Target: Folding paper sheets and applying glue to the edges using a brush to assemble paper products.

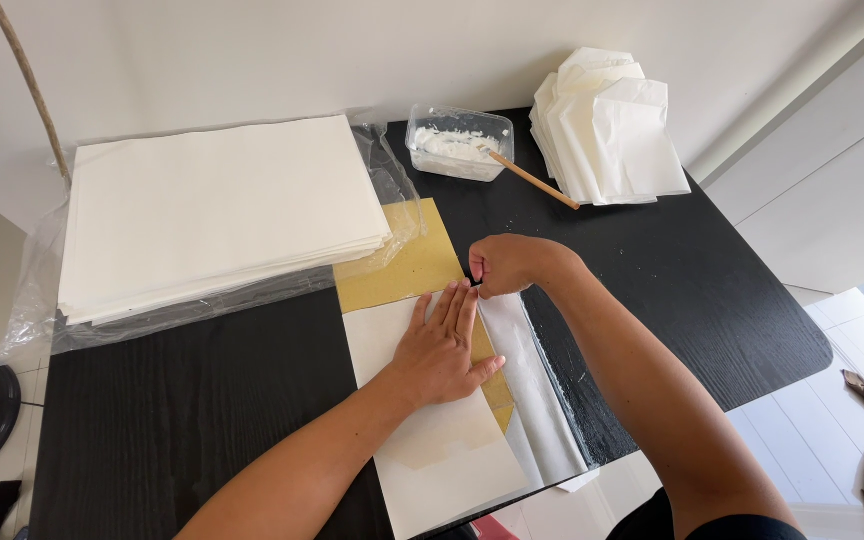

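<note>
Looking down from the head camera, the flat white paper sheet (422, 400) lies on the black wood-grain table (202, 410) with its long axis running away from the person toward the wall, its near end over the table's front edge. The left hand (439, 350) presses flat on the middle of this sheet, fingers straight, close together and pointing away toward the wall. Just beyond those fingertips, at the sheet's far right corner, the right hand (504, 264) is curled into a loose fist, fingers together and pinched at what seems to be the sheet's edge; what exactly they grip is too small to tell. The right hand is therefore nearer that corner, and the fold line runs along the sheet's right side. Under the sheet lies a tan-yellow card board (397, 265), matte and stiff, showing beyond its far end and along its right side. Right of the sheet lies a strip of thin white paper (532, 390), softer looking. Left of and beyond the sheet sits a thick stack of white sheets (212, 210) on clear plastic wrap. Beyond the sheet stands a clear plastic tub of white paste (458, 143) with a wooden-handled brush (532, 182), and to its right a pile of folded white paper bags (607, 125).
</note>
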